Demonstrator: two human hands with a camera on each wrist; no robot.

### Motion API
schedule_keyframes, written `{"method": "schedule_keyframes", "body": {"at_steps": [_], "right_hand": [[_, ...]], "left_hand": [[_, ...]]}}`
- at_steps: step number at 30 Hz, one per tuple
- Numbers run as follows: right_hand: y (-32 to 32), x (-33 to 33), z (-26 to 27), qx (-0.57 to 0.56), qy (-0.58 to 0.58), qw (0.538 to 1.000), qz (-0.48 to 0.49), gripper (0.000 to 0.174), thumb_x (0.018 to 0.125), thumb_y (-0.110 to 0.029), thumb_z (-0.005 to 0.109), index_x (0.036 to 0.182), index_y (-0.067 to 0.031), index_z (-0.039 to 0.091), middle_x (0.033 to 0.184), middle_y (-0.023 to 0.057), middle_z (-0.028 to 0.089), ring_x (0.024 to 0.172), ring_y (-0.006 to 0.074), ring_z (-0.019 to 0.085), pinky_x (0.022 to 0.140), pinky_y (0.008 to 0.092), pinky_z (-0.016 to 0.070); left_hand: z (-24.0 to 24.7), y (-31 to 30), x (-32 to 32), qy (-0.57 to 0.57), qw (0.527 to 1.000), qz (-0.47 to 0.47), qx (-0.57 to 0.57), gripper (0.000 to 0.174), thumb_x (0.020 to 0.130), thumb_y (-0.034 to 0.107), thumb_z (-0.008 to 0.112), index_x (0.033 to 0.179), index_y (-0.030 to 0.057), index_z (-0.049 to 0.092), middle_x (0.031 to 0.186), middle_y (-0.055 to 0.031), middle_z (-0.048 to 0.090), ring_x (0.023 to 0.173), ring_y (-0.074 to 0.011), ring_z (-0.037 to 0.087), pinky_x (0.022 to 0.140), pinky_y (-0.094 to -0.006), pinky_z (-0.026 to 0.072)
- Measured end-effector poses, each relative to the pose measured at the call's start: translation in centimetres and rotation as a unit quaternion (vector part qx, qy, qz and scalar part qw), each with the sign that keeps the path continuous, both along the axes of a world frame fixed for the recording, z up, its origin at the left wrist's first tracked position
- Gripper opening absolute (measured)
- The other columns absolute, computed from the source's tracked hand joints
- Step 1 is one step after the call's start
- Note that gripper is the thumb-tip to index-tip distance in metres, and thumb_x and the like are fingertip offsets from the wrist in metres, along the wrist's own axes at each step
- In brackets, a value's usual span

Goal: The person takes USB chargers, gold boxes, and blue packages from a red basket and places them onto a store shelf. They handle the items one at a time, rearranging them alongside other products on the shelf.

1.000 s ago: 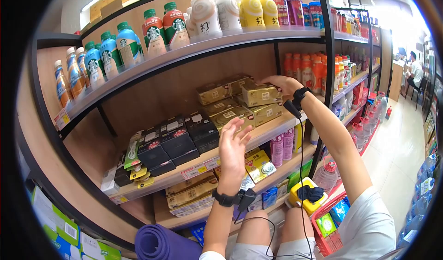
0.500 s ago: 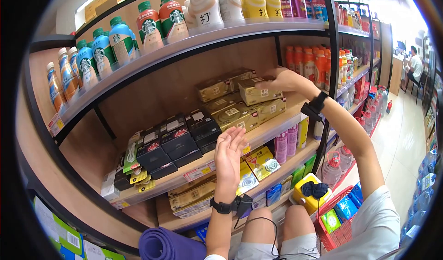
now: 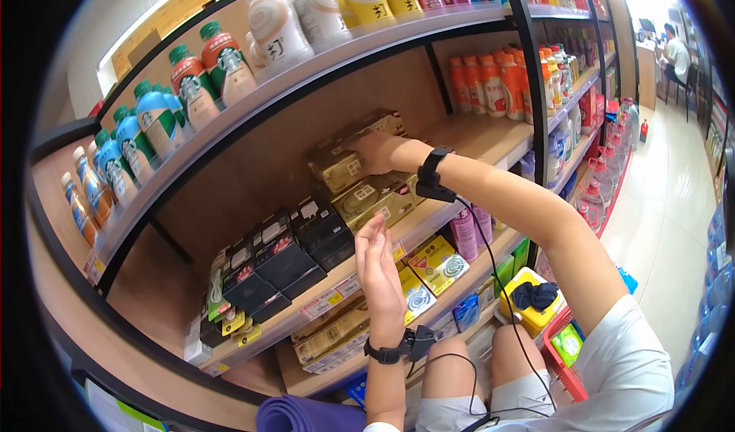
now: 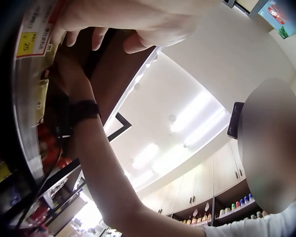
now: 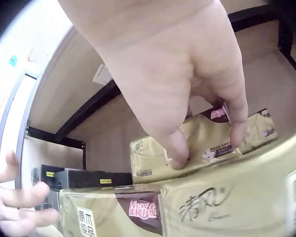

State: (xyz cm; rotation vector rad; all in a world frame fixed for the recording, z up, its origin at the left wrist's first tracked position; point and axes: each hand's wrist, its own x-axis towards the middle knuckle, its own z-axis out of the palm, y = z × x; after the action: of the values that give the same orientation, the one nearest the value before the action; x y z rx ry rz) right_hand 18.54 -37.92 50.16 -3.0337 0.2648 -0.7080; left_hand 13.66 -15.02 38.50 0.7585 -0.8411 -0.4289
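Observation:
Gold packs (image 3: 373, 199) are stacked on the middle shelf. My right hand (image 3: 379, 152) reaches into the back left of that stack, slightly blurred. In the right wrist view, the thumb and a finger of this hand (image 5: 172, 84) point down and touch a rear gold pack (image 5: 207, 136); other fingers are partly hidden. More gold packs (image 5: 222, 197) lie in front. Holding nothing, my left hand (image 3: 380, 279) is raised before the shelf edge with extended fingers. In the left wrist view that hand (image 4: 133, 19) shows at the top.
Black boxes (image 3: 287, 260) sit left of the gold packs. Bottles (image 3: 279, 30) line the shelf above, and orange-capped bottles (image 3: 494, 87) stand at the right. Below are yellow boxes (image 3: 436, 263), a purple rolled mat (image 3: 310, 415), a yellow container (image 3: 528, 298) and a red basket (image 3: 566, 367).
My right hand has moved left from the upper right pack to the rear left packs. My left hand stays raised near the shelf edge. The head view has shifted and tilted.

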Motion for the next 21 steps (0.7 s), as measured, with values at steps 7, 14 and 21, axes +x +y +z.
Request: {"method": "schedule_keyframes", "body": {"at_steps": [7, 14, 21], "right_hand": [[-0.7, -8.4, 0.0, 0.070, -0.181, 0.980, 0.046, 0.084, 0.085, -0.044, 0.082, 0.145, 0.0059, 0.051, 0.126, 0.0242, 0.069, 0.112, 0.0346, 0.068, 0.100, 0.0400, 0.0526], [4.7, -37.0, -7.9, 0.335, -0.337, 0.879, -0.040, 0.051, 0.100, -0.032, 0.065, 0.137, 0.0026, 0.059, 0.115, 0.0105, 0.073, 0.101, 0.0159, 0.069, 0.088, 0.0283, 0.0536], [13.3, -53.6, -37.5, 0.576, -0.172, 0.632, -0.489, 0.061, 0.097, -0.035, 0.071, 0.141, 0.0036, 0.054, 0.111, 0.0137, 0.071, 0.088, 0.0179, 0.068, 0.076, 0.0332, 0.0584]], "left_hand": [[-1.0, -0.2, 0.0, -0.006, 0.999, 0.012, -0.041, 0.041, 0.105, 0.027, 0.049, 0.137, 0.0012, 0.054, 0.146, -0.0186, 0.056, 0.142, -0.0296, 0.047, 0.125, -0.0453, 0.0277], [-6.7, 5.2, -2.7, -0.018, 0.979, -0.197, -0.044, 0.046, 0.108, 0.028, 0.038, 0.133, -0.0080, 0.050, 0.137, -0.0318, 0.055, 0.134, -0.0422, 0.051, 0.119, -0.0489, 0.0371], [-14.0, 5.1, -9.2, 0.050, 0.947, -0.226, 0.224, 0.024, 0.110, 0.017, 0.048, 0.104, -0.0017, 0.062, 0.077, -0.0012, 0.047, 0.070, -0.0105, 0.043, 0.068, -0.0256, 0.0375]]}}
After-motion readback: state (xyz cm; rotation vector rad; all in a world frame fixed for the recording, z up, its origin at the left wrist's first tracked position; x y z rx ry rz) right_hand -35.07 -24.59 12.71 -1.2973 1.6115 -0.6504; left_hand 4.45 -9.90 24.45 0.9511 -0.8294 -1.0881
